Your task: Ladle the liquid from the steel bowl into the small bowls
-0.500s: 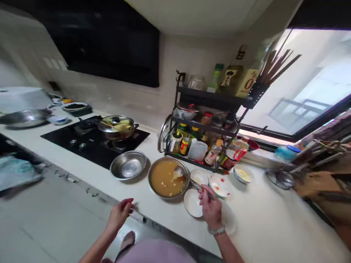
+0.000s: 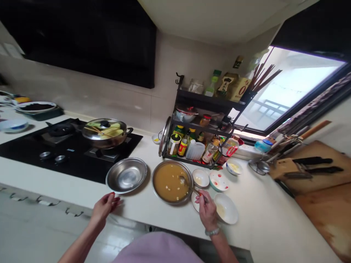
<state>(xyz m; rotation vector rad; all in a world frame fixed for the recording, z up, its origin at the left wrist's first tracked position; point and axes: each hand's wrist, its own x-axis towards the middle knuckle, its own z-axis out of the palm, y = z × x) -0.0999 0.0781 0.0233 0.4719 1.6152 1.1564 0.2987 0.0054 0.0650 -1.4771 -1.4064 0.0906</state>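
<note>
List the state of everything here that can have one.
Large steel bowl: nearly full of brown soup.
Ladle: scoop dipped in the soup.
Right hand: closed on the ladle's handle.
Left hand: empty, fingers loosely curled at the counter edge.
Second steel bowl: empty.
Lidded pan: covered, food inside.
White bowl: a little pale food in it.
</note>
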